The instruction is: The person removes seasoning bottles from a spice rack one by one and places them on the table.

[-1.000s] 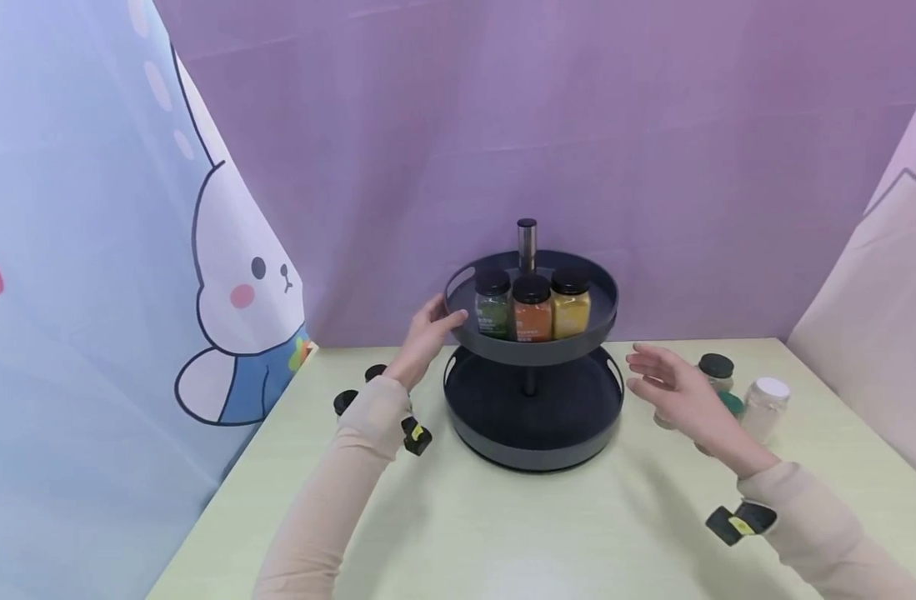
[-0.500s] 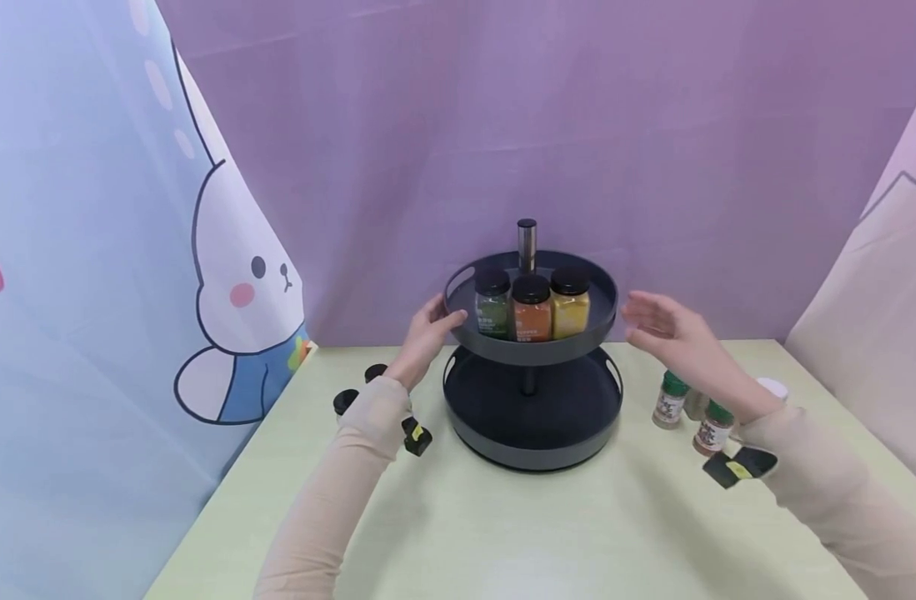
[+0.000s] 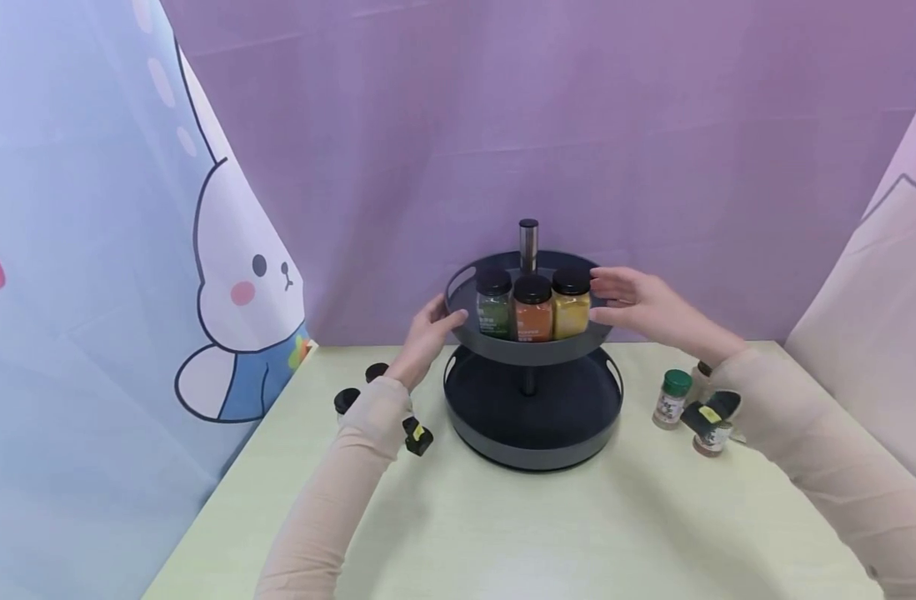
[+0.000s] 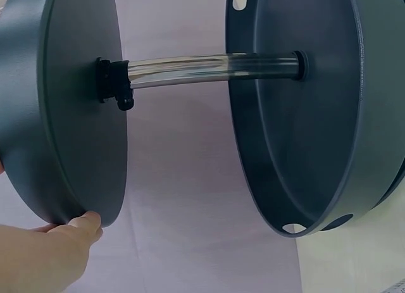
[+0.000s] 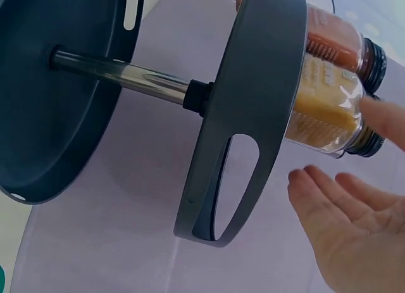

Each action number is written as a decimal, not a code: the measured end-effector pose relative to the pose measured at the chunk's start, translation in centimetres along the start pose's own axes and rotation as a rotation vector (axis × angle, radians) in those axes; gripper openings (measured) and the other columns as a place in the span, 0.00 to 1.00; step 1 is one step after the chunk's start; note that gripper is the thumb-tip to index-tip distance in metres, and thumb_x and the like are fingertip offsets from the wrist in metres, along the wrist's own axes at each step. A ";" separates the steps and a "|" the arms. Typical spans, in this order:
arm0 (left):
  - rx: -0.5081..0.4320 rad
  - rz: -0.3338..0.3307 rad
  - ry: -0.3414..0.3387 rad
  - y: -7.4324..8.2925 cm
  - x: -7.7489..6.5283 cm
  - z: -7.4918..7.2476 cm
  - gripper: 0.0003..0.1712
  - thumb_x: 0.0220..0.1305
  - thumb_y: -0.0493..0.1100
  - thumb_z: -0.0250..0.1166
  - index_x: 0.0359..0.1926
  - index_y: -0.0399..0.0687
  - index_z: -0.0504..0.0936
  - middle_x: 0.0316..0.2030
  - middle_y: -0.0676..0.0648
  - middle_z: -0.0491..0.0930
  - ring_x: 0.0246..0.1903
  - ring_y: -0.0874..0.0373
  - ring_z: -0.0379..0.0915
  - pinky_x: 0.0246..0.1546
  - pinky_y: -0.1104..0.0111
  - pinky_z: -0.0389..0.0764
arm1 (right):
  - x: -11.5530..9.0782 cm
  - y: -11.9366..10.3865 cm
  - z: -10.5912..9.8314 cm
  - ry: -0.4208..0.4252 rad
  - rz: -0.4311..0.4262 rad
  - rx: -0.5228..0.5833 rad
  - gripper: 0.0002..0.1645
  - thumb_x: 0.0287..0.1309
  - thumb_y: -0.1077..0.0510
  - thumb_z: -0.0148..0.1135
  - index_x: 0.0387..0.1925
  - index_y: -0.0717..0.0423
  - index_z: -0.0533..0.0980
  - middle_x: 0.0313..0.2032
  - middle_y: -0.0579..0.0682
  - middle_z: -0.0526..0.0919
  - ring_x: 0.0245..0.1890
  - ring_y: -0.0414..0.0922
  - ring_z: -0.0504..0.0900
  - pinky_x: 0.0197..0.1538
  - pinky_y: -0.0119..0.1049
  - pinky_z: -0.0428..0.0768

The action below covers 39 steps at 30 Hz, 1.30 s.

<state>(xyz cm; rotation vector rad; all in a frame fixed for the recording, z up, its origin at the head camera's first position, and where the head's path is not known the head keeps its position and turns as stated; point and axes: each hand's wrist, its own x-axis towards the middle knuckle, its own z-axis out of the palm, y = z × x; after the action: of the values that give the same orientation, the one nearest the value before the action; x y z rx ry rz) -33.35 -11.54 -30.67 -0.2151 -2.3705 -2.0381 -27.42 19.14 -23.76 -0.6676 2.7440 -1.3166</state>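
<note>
A dark two-tier turntable rack stands on the table, its upper tray (image 3: 528, 352) carried on a metal post above the lower tray (image 3: 533, 458). My left hand (image 3: 425, 340) grips the upper tray's left rim; in the left wrist view its fingers (image 4: 87, 222) curl at the tray's edge. On that tray sit three black-lidded spice jars: a green jar (image 3: 494, 318), an orange jar (image 3: 533, 322) and a yellow jar (image 3: 571, 315). Over the right rim, my right hand (image 3: 648, 308) has thumb and fingers spread beside the yellow jar. In the right wrist view, a gap separates its fingers (image 5: 329, 201) from the glass.
To the right of the rack, a green-capped bottle (image 3: 669, 402) stands among several other shakers, partly covered by my right wrist and its strapped camera (image 3: 711, 413). Dark-lidded jars (image 3: 346, 400) show behind my left forearm. A purple cloth (image 3: 653, 125) hangs behind the table.
My right hand has risen and moved left from near the green-capped bottles to beside the yellow jar. My left hand stays on the rim, and the jars have not moved.
</note>
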 end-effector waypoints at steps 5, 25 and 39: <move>0.004 0.000 -0.003 0.0 -0.1 0.0 0.40 0.63 0.47 0.58 0.70 0.46 0.49 0.69 0.46 0.54 0.68 0.56 0.50 0.68 0.64 0.54 | 1.5 -0.2 0.4 -0.076 0.036 -0.001 0.50 0.56 0.54 0.61 0.68 0.67 0.44 0.64 0.68 0.60 0.64 0.60 0.61 0.63 0.54 0.64; 0.003 0.018 -0.007 0.0 -0.4 0.3 0.40 0.63 0.48 0.58 0.70 0.45 0.49 0.69 0.45 0.55 0.68 0.55 0.50 0.68 0.63 0.54 | 3.6 0.0 1.3 -0.140 0.010 -0.066 0.38 0.46 0.56 0.70 0.58 0.59 0.63 0.51 0.59 0.75 0.47 0.49 0.77 0.49 0.43 0.77; 0.002 0.023 0.000 -0.1 -0.7 0.0 0.40 0.63 0.49 0.57 0.70 0.45 0.50 0.68 0.45 0.56 0.68 0.53 0.51 0.68 0.63 0.54 | 3.8 0.2 1.6 -0.129 0.015 -0.047 0.38 0.44 0.57 0.71 0.57 0.58 0.64 0.50 0.58 0.76 0.45 0.49 0.77 0.47 0.40 0.77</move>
<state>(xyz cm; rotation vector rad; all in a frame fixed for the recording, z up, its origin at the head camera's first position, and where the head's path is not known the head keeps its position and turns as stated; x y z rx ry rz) -32.69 -11.61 -30.82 -0.2417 -2.3585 -2.0264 -30.64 16.53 -24.33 -0.7074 2.6792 -1.1659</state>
